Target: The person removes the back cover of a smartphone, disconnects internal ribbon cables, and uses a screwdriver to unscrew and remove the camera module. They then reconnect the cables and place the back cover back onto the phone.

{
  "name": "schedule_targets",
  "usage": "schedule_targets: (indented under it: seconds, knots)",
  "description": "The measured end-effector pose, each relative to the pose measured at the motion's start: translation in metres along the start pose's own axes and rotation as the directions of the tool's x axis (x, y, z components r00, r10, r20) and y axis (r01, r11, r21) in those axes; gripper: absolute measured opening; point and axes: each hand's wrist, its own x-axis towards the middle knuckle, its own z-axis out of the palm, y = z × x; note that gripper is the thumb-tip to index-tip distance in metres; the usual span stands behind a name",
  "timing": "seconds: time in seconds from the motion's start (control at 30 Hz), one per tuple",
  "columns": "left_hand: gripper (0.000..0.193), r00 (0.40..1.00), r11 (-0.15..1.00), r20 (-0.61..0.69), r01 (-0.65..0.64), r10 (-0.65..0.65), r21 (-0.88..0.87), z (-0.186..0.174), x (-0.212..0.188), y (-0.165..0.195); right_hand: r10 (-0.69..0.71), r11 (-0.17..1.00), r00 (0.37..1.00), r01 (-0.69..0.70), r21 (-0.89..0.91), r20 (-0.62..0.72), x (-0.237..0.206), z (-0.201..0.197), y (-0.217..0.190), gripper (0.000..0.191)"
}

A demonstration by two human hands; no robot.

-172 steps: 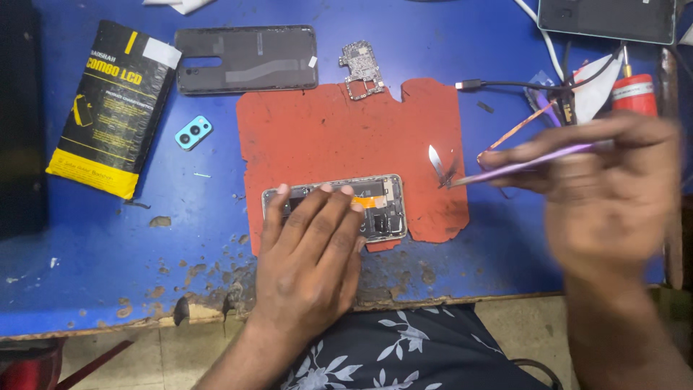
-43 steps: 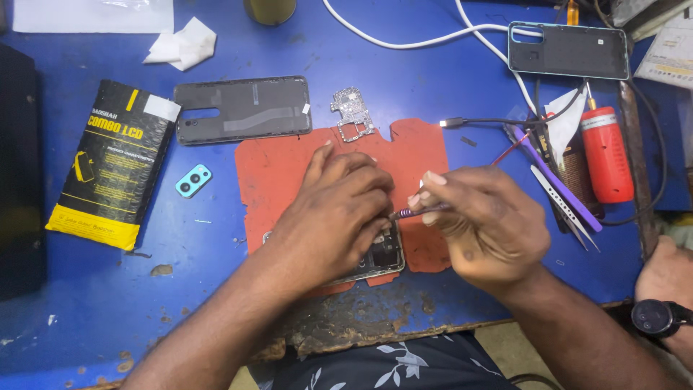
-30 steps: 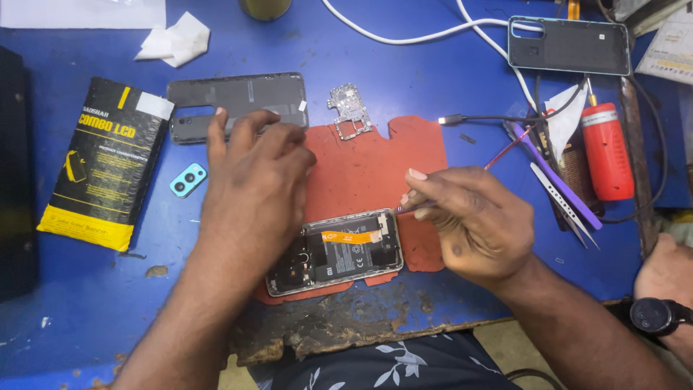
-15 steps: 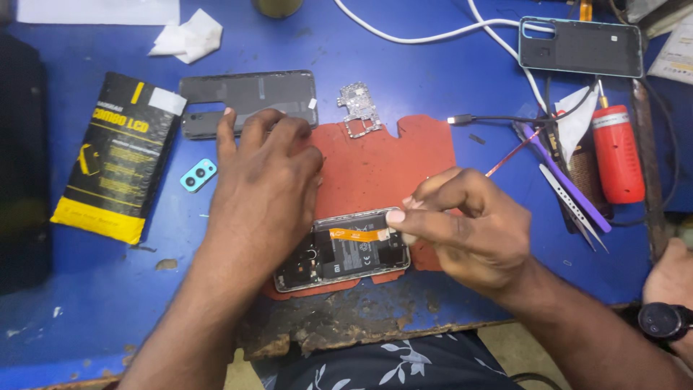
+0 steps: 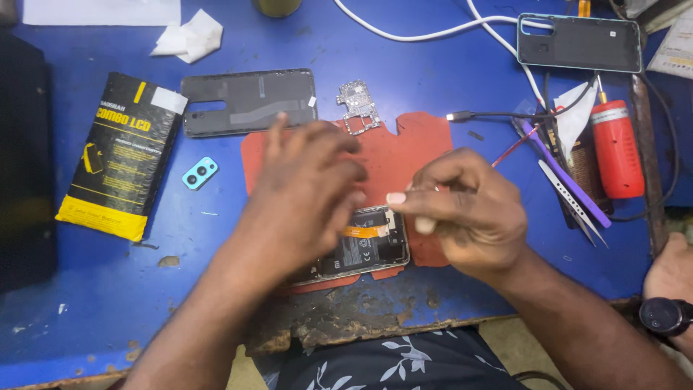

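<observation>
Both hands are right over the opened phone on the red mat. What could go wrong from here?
1. The right hand pinches right beside the orange flex cable of the opened phone; a slip might tear it.
2. The left hand hides much of the phone, so small parts could get knocked unnoticed.
3. The loose circuit board lies at the red mat's edge, near the left fingers; a sweep could push it off.

- Phone repair workshop: worn blue desk [image 5: 447, 65], paint chipped along the lower edge.
- Opened phone [image 5: 364, 249] on red mat [image 5: 404, 155]; loose circuit board [image 5: 357, 105], back covers nearby.
- Tweezers [image 5: 570, 202], cables at upper right.
</observation>
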Motion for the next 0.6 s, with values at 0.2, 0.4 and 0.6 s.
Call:
schedule_targets:
  seconds: [0.2, 0.4, 0.6]
  knots:
    - [0.022, 0.986, 0.994, 0.168, -0.003, 0.021, -0.107, 0.018, 0.001, 0.008, -0.045, 0.999, 0.999, 0.045, -0.029, 0.000, 0.001, -0.001, 0.003, 0.038]
    - [0.022, 0.987, 0.994, 0.159, -0.005, 0.023, -0.113, 0.019, 0.001, 0.007, -0.020, 0.995, 1.000, 0.019, -0.096, -0.014, -0.002, -0.001, 0.003, 0.042]
    - [0.022, 0.985, 0.993, 0.171, -0.006, 0.025, -0.114, 0.021, 0.001, 0.006, 0.007, 1.000, 1.000, -0.007, -0.019, 0.008, -0.007, -0.001, 0.006, 0.050]
